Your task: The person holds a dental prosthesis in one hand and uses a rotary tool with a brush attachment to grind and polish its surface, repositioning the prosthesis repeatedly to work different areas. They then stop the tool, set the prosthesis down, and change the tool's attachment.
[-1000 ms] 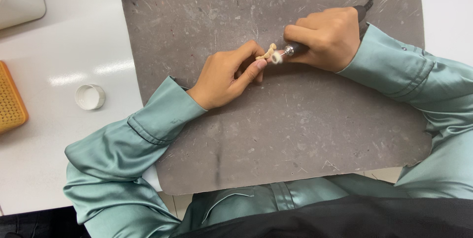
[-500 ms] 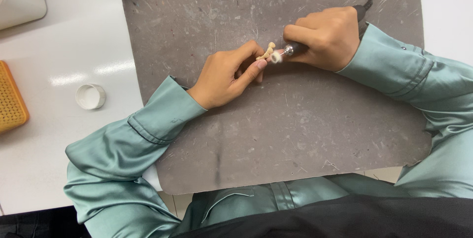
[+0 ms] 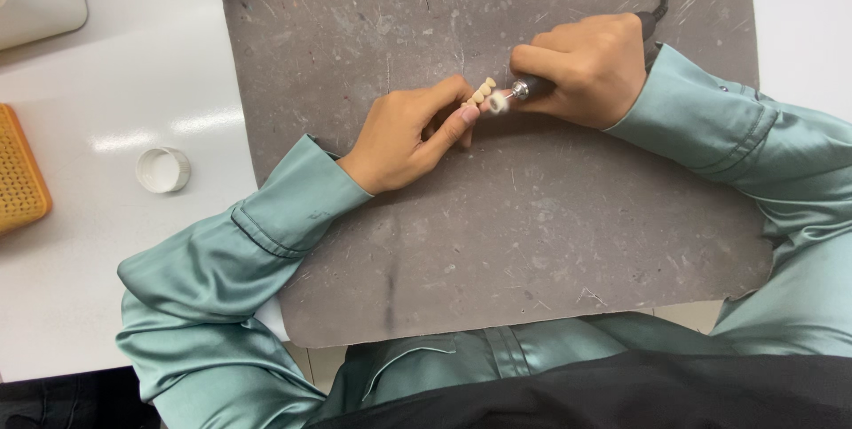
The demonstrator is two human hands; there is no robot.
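Over the scuffed grey mat (image 3: pixel 532 243), little has shifted: the left hand (image 3: pixel 410 132) still pinches the small cream tooth-shaped piece (image 3: pixel 482 92) while the right hand (image 3: pixel 590 65) stays closed around the slim metal-tipped rotary handpiece (image 3: pixel 529 87), its white wheel against the piece.

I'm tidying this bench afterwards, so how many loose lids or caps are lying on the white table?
1. A white round cap lies on the white table, left of the grey work mat, between it and the orange tray. Others may lie out of view.
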